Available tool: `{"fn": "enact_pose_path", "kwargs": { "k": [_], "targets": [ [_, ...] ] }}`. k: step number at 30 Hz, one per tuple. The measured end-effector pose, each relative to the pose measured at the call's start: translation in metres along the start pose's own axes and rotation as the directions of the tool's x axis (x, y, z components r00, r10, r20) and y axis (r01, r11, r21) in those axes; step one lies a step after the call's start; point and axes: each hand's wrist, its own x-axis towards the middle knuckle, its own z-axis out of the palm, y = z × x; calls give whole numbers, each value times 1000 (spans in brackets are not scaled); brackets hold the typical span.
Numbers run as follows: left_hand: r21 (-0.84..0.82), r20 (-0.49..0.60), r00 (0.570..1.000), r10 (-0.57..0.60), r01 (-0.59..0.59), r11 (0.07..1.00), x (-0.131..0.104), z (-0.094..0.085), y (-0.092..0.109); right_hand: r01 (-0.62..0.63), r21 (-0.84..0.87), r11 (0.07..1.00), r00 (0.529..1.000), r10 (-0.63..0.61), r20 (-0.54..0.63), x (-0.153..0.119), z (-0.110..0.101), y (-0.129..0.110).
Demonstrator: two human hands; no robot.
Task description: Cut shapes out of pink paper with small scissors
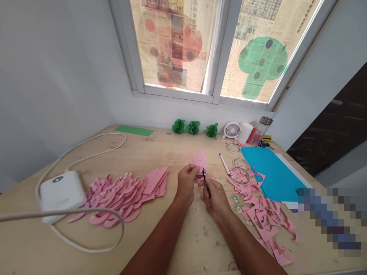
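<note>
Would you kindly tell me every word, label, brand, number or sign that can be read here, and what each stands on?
"向的", apparently, running vertically on the left newspaper; its other print is too small or blurred.
On the right newspaper: print too small or blurred to read.
On the white device: a faint mark, too blurred to read.

From my remote seat I see the wooden table [197, 240]: pink cutouts [120, 196] leftward, pink scraps [268, 231] rightward, green paper puffs [193, 127] along its back edge.
</note>
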Motion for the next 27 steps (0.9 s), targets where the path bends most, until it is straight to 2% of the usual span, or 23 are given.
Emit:
{"fn": "enact_pose_path", "kwargs": {
  "k": [8, 27],
  "targets": [
    [44, 8, 1000, -6, 5, 999, 1, -1, 0, 13, -7, 1000, 1000, -13, -5, 0, -1, -1],
    [16, -1, 1000, 6, -6, 1000, -3, 0, 6, -2, -20, 1000, 1000, 3, 9, -1, 1, 0]
  ]
}}
